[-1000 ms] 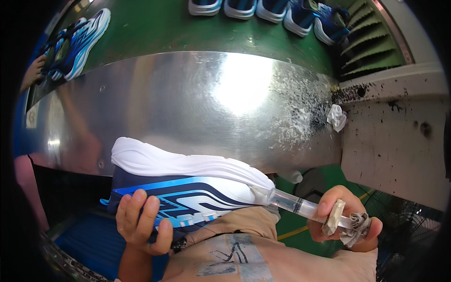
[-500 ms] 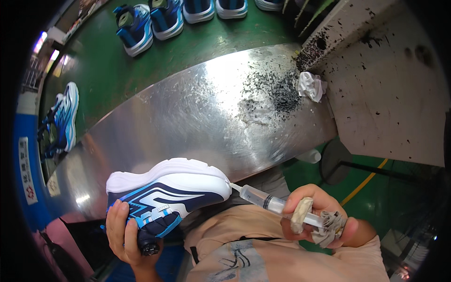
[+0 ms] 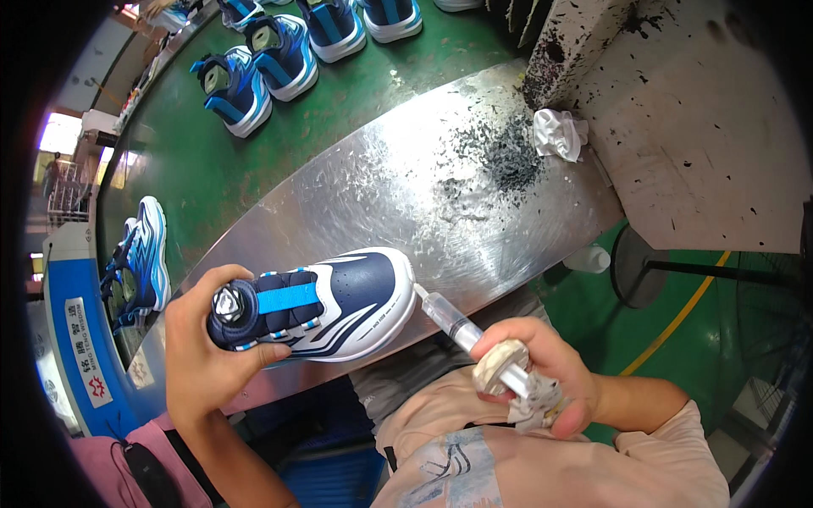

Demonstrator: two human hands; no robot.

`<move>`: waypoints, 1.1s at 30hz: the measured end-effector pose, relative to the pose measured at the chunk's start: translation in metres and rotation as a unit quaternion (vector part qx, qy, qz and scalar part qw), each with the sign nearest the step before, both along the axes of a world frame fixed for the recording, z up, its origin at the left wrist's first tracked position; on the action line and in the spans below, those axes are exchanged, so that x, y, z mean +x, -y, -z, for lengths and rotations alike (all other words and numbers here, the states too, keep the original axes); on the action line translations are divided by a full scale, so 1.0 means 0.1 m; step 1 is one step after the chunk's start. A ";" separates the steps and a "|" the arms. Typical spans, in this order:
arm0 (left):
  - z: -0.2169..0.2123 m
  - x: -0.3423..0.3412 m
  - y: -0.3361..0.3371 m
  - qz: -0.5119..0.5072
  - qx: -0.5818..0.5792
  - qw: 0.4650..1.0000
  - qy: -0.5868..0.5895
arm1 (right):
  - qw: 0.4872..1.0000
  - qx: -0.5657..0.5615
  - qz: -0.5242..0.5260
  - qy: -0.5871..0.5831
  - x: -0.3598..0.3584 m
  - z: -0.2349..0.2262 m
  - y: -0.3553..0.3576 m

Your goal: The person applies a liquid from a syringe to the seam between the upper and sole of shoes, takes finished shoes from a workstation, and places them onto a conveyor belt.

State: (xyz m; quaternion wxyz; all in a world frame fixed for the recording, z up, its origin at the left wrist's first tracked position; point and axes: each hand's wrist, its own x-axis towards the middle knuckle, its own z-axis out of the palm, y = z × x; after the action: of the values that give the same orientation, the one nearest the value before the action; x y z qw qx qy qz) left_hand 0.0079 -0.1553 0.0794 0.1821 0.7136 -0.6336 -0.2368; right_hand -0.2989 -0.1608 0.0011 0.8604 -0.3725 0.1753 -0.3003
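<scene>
A navy, white and blue sneaker is gripped around its heel by my left hand, its upper facing me and its toe pointing right. My right hand is closed on a clear plastic syringe, with the thumb at the plunger end. Whitish wrapping surrounds the syringe's flange and plunger end. The syringe's nozzle sits at the toe edge of the sole; whether it touches cannot be made out.
A metal plate with black specks borders the green work surface. Several matching sneakers stand at the back, and another sneaker lies at left. A crumpled white tissue rests beside a stained panel at right.
My left hand has rolled the sneaker so its upper now shows instead of its side. The syringe has shifted slightly, staying at the toe. The whole view has also shifted.
</scene>
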 end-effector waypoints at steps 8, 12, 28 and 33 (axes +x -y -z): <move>0.09 0.36 0.33 0.039 0.085 0.990 -0.101 | 0.991 -0.127 0.026 -0.033 0.02 0.06 0.11; -0.08 0.91 0.37 -0.019 0.057 0.976 -0.208 | 0.953 -0.263 0.147 -0.026 0.01 0.04 0.57; 0.91 2.25 1.23 -0.288 -0.281 0.905 -0.139 | 0.729 -0.600 0.146 -0.295 0.05 0.50 0.98; 1.05 2.38 0.11 -0.375 -0.433 0.706 0.416 | 0.725 -0.605 0.160 -0.287 0.02 0.45 1.00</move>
State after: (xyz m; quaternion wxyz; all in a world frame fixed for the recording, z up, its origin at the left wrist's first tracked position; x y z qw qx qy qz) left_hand 0.2462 -0.1661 -0.0251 0.2633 0.7613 -0.3579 0.4722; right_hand -0.2968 -0.2610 -0.0437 0.3003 -0.8491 0.2515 -0.3545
